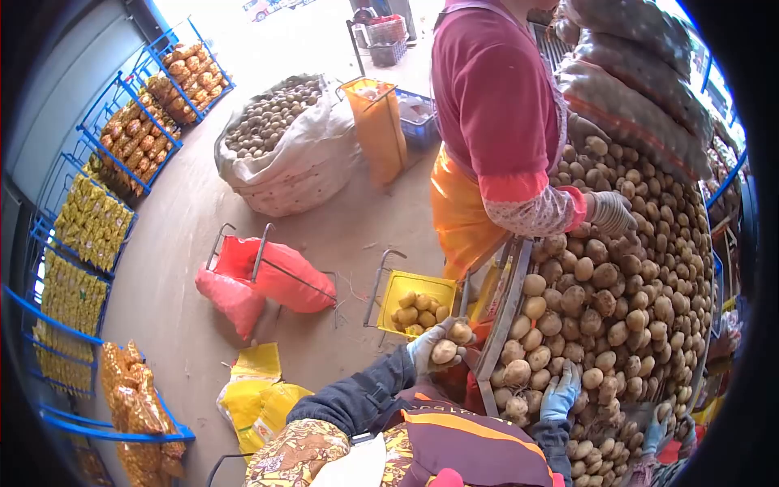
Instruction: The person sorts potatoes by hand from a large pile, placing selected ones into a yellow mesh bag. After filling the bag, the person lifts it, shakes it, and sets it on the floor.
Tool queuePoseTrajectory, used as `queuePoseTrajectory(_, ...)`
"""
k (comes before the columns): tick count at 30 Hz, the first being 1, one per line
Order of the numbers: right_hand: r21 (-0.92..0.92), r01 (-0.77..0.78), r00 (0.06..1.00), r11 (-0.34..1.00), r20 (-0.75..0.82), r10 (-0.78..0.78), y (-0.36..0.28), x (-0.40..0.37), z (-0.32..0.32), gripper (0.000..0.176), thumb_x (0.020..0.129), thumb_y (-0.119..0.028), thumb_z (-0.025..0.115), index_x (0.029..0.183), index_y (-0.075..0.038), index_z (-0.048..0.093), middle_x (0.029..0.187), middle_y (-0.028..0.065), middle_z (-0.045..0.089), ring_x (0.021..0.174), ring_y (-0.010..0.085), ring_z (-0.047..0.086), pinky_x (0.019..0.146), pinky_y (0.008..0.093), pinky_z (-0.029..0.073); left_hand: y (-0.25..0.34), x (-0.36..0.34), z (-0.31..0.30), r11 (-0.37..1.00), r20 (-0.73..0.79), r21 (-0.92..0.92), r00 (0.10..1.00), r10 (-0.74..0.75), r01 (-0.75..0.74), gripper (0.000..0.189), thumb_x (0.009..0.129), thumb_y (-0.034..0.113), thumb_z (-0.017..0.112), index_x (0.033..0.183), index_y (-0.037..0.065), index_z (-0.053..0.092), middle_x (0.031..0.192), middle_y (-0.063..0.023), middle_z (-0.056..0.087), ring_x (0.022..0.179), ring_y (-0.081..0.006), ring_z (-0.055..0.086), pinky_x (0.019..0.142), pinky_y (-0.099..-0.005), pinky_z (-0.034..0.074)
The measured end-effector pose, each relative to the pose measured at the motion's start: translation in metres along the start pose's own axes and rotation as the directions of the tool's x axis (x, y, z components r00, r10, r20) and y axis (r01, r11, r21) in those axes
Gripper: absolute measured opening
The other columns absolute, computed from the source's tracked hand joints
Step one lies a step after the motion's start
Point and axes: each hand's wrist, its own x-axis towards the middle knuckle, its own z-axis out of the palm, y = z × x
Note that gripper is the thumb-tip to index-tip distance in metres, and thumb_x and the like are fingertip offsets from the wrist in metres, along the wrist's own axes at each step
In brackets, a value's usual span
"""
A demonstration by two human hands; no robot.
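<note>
My left hand, in a pale glove, is closed around potatoes, with a potato and another potato showing at its fingers. It is beside a yellow bag held open on a metal frame, with several potatoes inside. My right hand, in a light blue glove, rests on the heap of potatoes near the edge of the sorting table. Its fingers are stretched out over the potatoes, and I see nothing gripped in it.
Across the table a person in a maroon top has a gloved hand on the potatoes. At lower right is another person's blue-gloved hand. A red bag, a large white sack and an orange bag stand on the floor.
</note>
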Motion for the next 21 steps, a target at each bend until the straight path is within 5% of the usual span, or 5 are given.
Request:
queuePoseTrajectory(4,0.006,-0.023,1.000,1.000,-0.001,0.023,-0.005,0.001,-0.001,0.046,0.083,-0.004,0.055,0.129,-0.003,0.051,0.132,0.0186,0.050,0.125,0.0363,0.045,0.108,0.0454,0.033,0.022,-0.072,-0.090,0.941,-0.327,-0.109,0.906,0.270,-0.320,0.040,0.089,0.047,0.060,0.111,0.013,0.059,0.097,-0.0090,0.067,0.077,-0.0212,0.066,0.066,-0.0362,0.060)
queuePoseTrajectory(9,0.024,-0.040,0.999,0.999,0.036,0.040,-0.006,0.001,-0.002,0.047,0.083,-0.005,0.054,0.130,-0.002,0.050,0.133,0.0202,0.048,0.125,0.0376,0.044,0.107,0.0463,0.033,0.165,-0.190,-0.132,0.284,-0.621,0.101,0.163,0.767,-0.954,0.041,0.094,0.051,0.050,0.103,0.011,0.059,0.092,-0.0064,0.065,0.088,-0.0233,0.066,0.079,-0.0399,0.059)
queuePoseTrajectory(12,0.031,-0.036,0.999,0.999,0.019,0.036,0.001,0.001,0.002,0.047,0.083,-0.004,0.054,0.130,-0.002,0.051,0.132,0.0201,0.049,0.124,0.0373,0.045,0.107,0.0460,0.034,0.238,-0.228,-0.156,0.168,-0.694,0.276,-0.075,0.716,-0.946,0.084,0.089,0.062,0.051,0.148,0.012,0.016,0.147,-0.0164,0.029,0.127,-0.0345,0.044,0.102,-0.0442,0.044)
queuePoseTrajectory(17,0.016,0.024,0.999,1.000,-0.035,-0.024,0.000,0.003,0.006,0.047,0.081,-0.007,0.059,0.126,-0.001,0.051,0.127,0.0207,0.051,0.120,0.0399,0.047,0.103,0.0497,0.036,0.196,-0.104,-0.090,0.266,-0.310,0.736,0.039,0.950,-0.622,0.056,0.097,0.014,0.051,0.148,0.014,0.027,0.149,-0.0116,0.033,0.134,-0.0251,0.038,0.110,-0.0371,0.030)
queuePoseTrajectory(21,0.053,-0.050,0.995,0.997,0.084,0.046,-0.083,0.022,-0.038,0.048,0.079,-0.028,0.066,0.121,-0.007,0.056,0.131,0.0186,0.046,0.122,0.0387,0.042,0.103,0.0551,0.029,0.065,0.011,0.012,-0.622,0.588,0.763,0.588,0.555,-0.176,0.060,0.082,0.018,0.067,0.136,0.004,0.045,0.140,-0.0195,0.042,0.131,-0.0376,0.040,0.112,-0.0444,0.027)
